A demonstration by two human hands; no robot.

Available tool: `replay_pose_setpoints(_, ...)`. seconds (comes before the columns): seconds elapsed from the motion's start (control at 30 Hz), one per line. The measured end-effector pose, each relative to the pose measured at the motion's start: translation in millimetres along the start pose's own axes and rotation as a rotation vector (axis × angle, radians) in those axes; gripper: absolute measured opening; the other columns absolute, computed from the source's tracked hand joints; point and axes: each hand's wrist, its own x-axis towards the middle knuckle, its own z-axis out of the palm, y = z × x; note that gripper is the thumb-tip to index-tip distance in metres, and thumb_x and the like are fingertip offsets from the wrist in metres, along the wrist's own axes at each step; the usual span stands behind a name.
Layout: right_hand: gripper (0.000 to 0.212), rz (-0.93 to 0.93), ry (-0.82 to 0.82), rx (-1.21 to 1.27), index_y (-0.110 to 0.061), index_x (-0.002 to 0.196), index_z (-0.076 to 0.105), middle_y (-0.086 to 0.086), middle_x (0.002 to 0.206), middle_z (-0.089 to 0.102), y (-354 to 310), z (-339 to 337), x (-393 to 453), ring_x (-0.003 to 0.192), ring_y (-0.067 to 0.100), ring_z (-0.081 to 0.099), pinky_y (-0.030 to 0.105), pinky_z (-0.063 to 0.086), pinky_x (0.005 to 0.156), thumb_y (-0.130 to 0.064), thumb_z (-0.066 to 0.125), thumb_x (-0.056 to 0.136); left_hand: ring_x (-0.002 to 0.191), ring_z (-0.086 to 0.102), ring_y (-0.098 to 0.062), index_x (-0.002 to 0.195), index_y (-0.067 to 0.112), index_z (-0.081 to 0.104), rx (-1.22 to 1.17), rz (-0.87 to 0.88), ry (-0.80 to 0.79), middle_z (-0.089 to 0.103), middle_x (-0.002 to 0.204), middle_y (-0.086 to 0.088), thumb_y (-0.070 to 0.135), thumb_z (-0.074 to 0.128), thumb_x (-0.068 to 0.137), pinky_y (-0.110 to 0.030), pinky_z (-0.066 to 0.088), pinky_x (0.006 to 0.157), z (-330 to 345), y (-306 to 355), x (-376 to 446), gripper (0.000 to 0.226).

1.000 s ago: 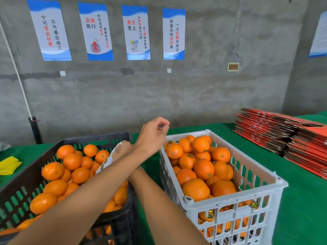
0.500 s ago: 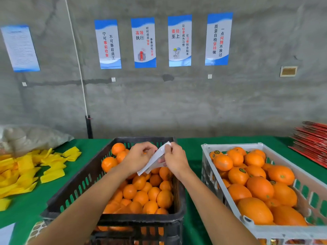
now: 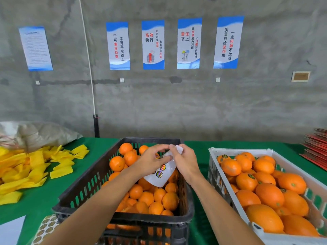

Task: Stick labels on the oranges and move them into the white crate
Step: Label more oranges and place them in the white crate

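Above the black crate (image 3: 85,188) of unlabelled oranges (image 3: 169,200), both hands pinching a white label sheet (image 3: 160,175) (round stickers visible on it): left hand (image 3: 152,160) gripping its middle, right hand (image 3: 185,161) its top edge. Labelled oranges (image 3: 246,181) in the white crate (image 3: 293,156), at the bench's right.

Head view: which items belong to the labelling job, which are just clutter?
Job: label strip, held by both hands; black crate; oranges; white crate; sticker sheet.

Clutter: yellow papers; sack; red stack; posters.
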Motion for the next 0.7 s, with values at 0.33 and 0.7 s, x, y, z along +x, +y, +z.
replay_pose_setpoints(0.33,0.036,0.065,0.129,0.129,-0.005,0.094,0.068,0.016,0.091,0.072,8,-3,2,0.089,0.032,0.072,0.055,0.061,0.080,-0.028,0.045,0.110,0.106,0.058,-0.003,0.123,0.025,0.069,0.214,0.024,0.094,0.066,0.116,0.012,0.037,0.083,0.083,-0.020,0.048,0.085,-4,9,-1,0.044)
replay_pose_setpoints(0.7,0.022,0.059,0.059,0.275,-0.010,0.101,0.074,0.007,0.091,0.079,7,-4,1,0.086,0.024,0.076,0.035,0.064,0.075,-0.030,0.062,0.103,0.104,0.059,-0.014,0.120,0.017,0.076,0.307,0.048,0.163,0.069,0.112,0.003,0.027,0.072,0.095,-0.037,0.051,0.090,-10,15,-4,0.028)
